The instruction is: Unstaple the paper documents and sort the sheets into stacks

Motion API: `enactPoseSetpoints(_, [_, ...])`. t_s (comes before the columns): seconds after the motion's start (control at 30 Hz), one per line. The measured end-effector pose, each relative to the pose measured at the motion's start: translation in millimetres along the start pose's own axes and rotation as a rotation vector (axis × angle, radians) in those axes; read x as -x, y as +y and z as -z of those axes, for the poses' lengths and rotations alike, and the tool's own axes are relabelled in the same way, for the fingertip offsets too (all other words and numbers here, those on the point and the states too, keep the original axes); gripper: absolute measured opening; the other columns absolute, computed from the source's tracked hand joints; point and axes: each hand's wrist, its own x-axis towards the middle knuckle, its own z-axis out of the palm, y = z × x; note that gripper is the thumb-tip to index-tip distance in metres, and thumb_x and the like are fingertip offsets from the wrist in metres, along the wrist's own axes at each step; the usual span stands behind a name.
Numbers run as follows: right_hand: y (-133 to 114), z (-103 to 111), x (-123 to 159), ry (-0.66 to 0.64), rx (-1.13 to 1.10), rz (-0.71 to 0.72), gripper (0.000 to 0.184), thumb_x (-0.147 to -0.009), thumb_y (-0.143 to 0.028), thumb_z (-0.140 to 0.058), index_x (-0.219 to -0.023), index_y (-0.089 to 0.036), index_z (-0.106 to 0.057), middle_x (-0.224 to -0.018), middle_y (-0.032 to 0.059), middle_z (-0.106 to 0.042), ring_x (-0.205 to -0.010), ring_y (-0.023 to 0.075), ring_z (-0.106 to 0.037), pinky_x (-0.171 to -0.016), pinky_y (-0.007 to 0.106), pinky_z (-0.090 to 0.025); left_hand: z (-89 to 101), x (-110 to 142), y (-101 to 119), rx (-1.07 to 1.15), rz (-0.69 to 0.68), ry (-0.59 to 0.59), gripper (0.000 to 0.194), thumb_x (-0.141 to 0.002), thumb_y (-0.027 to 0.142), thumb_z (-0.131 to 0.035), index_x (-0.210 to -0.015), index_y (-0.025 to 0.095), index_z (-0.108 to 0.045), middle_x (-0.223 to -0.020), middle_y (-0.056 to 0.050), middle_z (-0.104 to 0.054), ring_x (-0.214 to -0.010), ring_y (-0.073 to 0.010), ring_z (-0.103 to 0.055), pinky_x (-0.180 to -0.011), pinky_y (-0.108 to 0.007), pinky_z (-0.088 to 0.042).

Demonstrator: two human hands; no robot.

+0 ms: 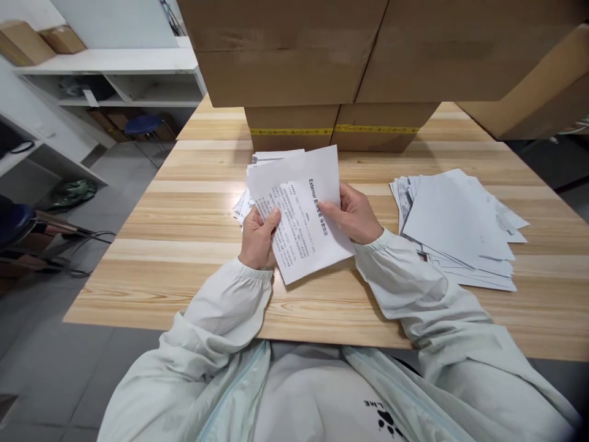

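Observation:
A printed sheet of paper (301, 221) is held above the table, turned sideways, its heading beginning with "External". My left hand (258, 236) pinches its left edge, thumb on top. On the opposite edge my right hand (356, 215) grips it, the thumb lying over the print. Whether more sheets are behind it I cannot tell. Just beyond, partly covered by the held sheet, lies a pile of papers (278, 156). To the right of my right hand rests a larger, untidy stack of papers (453, 215), with a blank side uppermost.
The wooden table (184, 233) spans the view. Large cardboard boxes (294, 61) stand stacked at its back, the lower ones with yellow tape. Another carton (534, 92) is at the right. A white shelf (115, 61) and a blue stool (142, 125) are at the left.

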Motion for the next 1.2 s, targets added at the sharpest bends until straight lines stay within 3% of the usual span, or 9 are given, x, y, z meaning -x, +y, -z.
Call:
enactPoseSetpoints(0.1, [-9.2, 3.2, -0.8, 0.050, -0.004, 0.026, 0.085, -0.069, -0.052, -0.081, -0.143, -0.035, -0.044, -0.124, 0.0053, -0.068, -0.097, 0.0226, -0.068, -0.079, 0.036, -0.056, 2.3, 1.7, -6.3, 0.062, 0.060, 0.015, 0.043, -0.073, 0.046, -0.080, -0.103, 0.021, -0.063, -0.107, -0.007, -0.076, -0.097, -0.0212, -0.073, -0.087, -0.036, -0.059])
enactPoseSetpoints(0.17, [-15.6, 8.7, -2.3, 0.084, 0.027, 0.055, 0.093, -0.067, -0.051, -0.083, -0.148, -0.037, -0.038, -0.129, 0.0055, -0.066, -0.101, 0.0223, -0.067, -0.080, 0.034, -0.056, 3.4, 2.0, -6.8, 0.087, 0.088, 0.010, 0.043, -0.072, 0.045, -0.082, -0.102, 0.021, -0.064, -0.105, -0.007, -0.077, -0.094, -0.0214, -0.073, -0.086, -0.036, -0.060])
enactPoseSetpoints(0.4, [-22.8, 27.6, -7.7, 0.170, 0.072, 0.052, 0.057, -0.077, -0.058, -0.071, -0.127, -0.032, -0.061, -0.102, 0.0037, -0.072, -0.090, 0.0214, -0.068, -0.075, 0.037, -0.056, 5.1, 2.3, -6.7, 0.075, 0.144, -0.045, 0.048, -0.068, 0.046, -0.084, -0.103, 0.020, -0.065, -0.108, -0.009, -0.076, -0.095, -0.0230, -0.073, -0.085, -0.038, -0.060])
enactPoseSetpoints(0.7, [-24.4, 25.2, -8.5, 0.196, 0.023, 0.074, 0.053, -0.067, -0.060, -0.080, -0.107, -0.030, -0.062, -0.084, 0.0008, -0.071, -0.078, 0.0189, -0.067, -0.068, 0.034, -0.055, 4.7, 2.2, -5.8, 0.023, 0.057, -0.093, 0.048, -0.072, 0.049, -0.081, -0.108, 0.022, -0.063, -0.112, -0.008, -0.074, -0.098, -0.0218, -0.072, -0.088, -0.037, -0.059])
enactPoseSetpoints(0.8, [-25.4, 23.2, -6.8, 0.130, 0.033, 0.040, 0.048, -0.071, -0.072, -0.070, -0.088, -0.027, -0.065, -0.083, 0.0026, -0.070, -0.081, 0.0200, -0.067, -0.067, 0.034, -0.054, 1.8, 2.1, -3.6, -0.025, -0.036, -0.061, 0.050, -0.075, 0.050, -0.078, -0.114, 0.025, -0.059, -0.117, -0.007, -0.073, -0.103, -0.0204, -0.070, -0.091, -0.035, -0.058])
enactPoseSetpoints(0.9, [-27.5, 23.1, -4.3, -0.020, 0.021, -0.054, 0.065, -0.078, -0.084, -0.043, -0.080, -0.024, -0.068, -0.085, 0.0058, -0.069, -0.084, 0.0226, -0.066, -0.068, 0.036, -0.053, -0.3, 2.6, -2.4, -0.069, -0.082, -0.025, 0.050, -0.077, 0.051, -0.076, -0.116, 0.025, -0.058, -0.117, -0.006, -0.072, -0.105, -0.0202, -0.069, -0.091, -0.033, -0.057])
enactPoseSetpoints(0.97, [-27.0, 22.5, -3.5, -0.078, 0.057, -0.044, 0.064, -0.077, -0.083, -0.049, -0.076, -0.023, -0.068, -0.084, 0.0055, -0.068, -0.084, 0.0229, -0.064, -0.069, 0.036, -0.051, -1.4, 2.7, -1.3, -0.073, -0.086, -0.010, 0.050, -0.077, 0.050, -0.076, -0.116, 0.025, -0.058, -0.117, -0.006, -0.072, -0.106, -0.0208, -0.069, -0.091, -0.033, -0.057])
enactPoseSetpoints(1.07, [-21.6, 20.4, -4.7, 0.013, 0.118, 0.036, 0.048, -0.072, -0.070, -0.070, -0.074, -0.022, -0.067, -0.077, 0.0022, -0.064, -0.076, 0.0196, -0.060, -0.067, 0.034, -0.048, -2.2, 1.4, 3.1, -0.005, 0.015, -0.015, 0.046, -0.083, 0.053, -0.069, -0.117, 0.025, -0.060, -0.118, -0.007, -0.072, -0.106, -0.0229, -0.069, -0.087, -0.035, -0.058])
enactPoseSetpoints(1.2, [-9.5, 19.6, -11.0, 0.170, 0.044, 0.108, 0.044, -0.074, -0.066, -0.070, -0.079, -0.023, -0.065, -0.072, -0.0006, -0.061, -0.068, 0.0157, -0.057, -0.062, 0.030, -0.046, -1.3, -1.3, 13.8, 0.255, 0.325, -0.136, 0.057, -0.089, 0.067, -0.049, -0.118, 0.020, -0.063, -0.112, -0.011, -0.073, -0.107, -0.0278, -0.069, -0.085, -0.039, -0.059])
